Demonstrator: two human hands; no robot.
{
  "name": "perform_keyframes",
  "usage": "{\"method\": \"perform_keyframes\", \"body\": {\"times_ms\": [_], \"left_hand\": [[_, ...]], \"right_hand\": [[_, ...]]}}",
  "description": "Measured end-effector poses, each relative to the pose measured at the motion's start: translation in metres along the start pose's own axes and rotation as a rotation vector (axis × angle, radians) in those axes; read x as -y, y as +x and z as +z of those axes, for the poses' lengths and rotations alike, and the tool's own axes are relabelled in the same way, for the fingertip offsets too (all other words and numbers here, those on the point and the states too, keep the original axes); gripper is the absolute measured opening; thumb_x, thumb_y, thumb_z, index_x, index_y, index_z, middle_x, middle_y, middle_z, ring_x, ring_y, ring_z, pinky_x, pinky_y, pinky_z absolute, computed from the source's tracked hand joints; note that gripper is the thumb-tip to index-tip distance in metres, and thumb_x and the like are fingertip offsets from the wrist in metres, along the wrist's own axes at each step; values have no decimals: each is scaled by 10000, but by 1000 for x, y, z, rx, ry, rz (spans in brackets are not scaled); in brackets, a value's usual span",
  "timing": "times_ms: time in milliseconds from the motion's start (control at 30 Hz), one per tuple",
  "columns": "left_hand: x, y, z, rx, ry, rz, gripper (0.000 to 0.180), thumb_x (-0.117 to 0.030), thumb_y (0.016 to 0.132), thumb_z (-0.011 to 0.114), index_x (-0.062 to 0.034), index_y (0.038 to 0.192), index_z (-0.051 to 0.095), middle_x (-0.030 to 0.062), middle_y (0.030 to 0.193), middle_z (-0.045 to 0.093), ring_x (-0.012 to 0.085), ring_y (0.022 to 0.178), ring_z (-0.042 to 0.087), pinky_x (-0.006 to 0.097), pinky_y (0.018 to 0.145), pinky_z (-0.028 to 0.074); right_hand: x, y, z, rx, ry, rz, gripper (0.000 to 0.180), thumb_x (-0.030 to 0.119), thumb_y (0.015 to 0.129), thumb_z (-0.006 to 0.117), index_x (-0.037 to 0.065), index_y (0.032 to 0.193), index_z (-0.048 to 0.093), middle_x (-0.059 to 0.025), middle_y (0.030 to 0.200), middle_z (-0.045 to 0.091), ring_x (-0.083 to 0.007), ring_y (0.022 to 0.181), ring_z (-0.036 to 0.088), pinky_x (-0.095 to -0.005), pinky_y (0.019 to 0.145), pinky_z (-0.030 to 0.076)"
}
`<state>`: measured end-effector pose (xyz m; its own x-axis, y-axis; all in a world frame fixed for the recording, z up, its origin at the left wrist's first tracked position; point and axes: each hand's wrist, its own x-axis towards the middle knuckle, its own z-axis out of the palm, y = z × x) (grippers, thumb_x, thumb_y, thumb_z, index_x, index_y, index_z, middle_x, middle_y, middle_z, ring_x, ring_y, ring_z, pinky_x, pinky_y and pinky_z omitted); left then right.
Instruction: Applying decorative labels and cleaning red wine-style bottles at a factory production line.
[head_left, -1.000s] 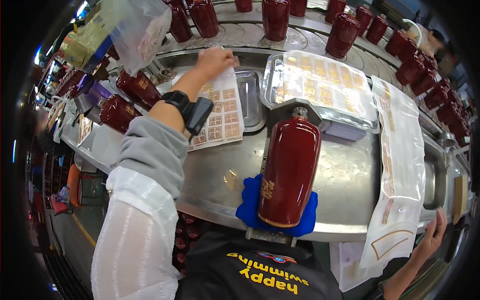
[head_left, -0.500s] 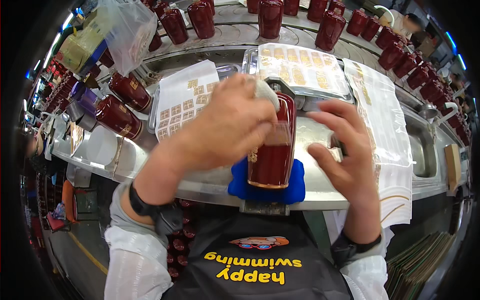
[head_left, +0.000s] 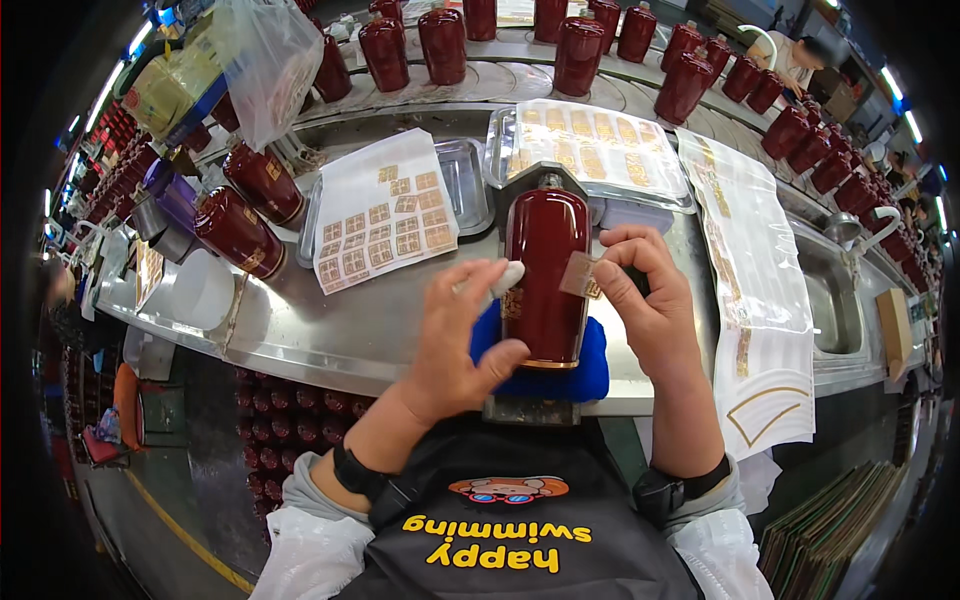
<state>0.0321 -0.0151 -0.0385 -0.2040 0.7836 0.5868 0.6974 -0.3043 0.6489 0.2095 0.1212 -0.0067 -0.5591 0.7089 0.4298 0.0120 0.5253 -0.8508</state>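
Note:
A dark red glass bottle (head_left: 547, 235) lies tilted toward me on a blue cloth (head_left: 592, 360), its neck against a dark bracket (head_left: 535, 172). Between thumb and fingertips, my right hand (head_left: 650, 300) pinches a small clear film with a gold mark (head_left: 579, 276), which overlaps the bottle's right side. My left hand (head_left: 450, 345) is at the bottle's left edge, thumb low and fingers higher. A small white pad (head_left: 510, 276) shows at its fingertips, partly hidden. Gold marking (head_left: 513, 302) shows on the bottle beside that hand.
A sheet of gold stickers (head_left: 385, 215) lies on a metal tray (head_left: 467, 185) to the left; another sticker sheet (head_left: 590, 145) is behind the bottle. Two red bottles (head_left: 240, 232) lean at left. More bottles (head_left: 580, 55) line the conveyor (head_left: 500, 85). A sink (head_left: 835, 300) is at right.
My left hand has dropped from the bottle's upper front to its left side, with the white pad. My right hand has moved in and closed on the film's edge. Conveyor bottles have shifted right.

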Motion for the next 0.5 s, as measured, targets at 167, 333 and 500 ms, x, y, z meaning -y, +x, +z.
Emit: {"method": "perform_keyframes", "body": {"times_ms": [167,333,500], "left_hand": [[-2,-9,3,125,353,217,701,-414,806,703,20,1316,492,138,1275,568,319,1235,412,496,1081,250],[4,-19,8,89,392,256,698,-262,702,768,-49,1323,528,37,1188,649,260,1207,433,476,1090,213],[13,-26,18,48,164,80,788,-321,799,718,30,1411,367,237,1370,458,351,1263,411,523,1097,230]], "right_hand": [[-6,-3,2,-44,86,109,129,138,882,670,21,862,620,-96,1037,565,-188,970,540,-299,859,419],[-5,0,3,-63,16,31,119,135,877,678,30,862,625,-94,1047,549,-180,982,530,-296,858,415],[1,14,13,-29,-22,20,124,133,855,695,31,865,625,-100,1102,516,-210,1003,527,-310,872,425]]}}
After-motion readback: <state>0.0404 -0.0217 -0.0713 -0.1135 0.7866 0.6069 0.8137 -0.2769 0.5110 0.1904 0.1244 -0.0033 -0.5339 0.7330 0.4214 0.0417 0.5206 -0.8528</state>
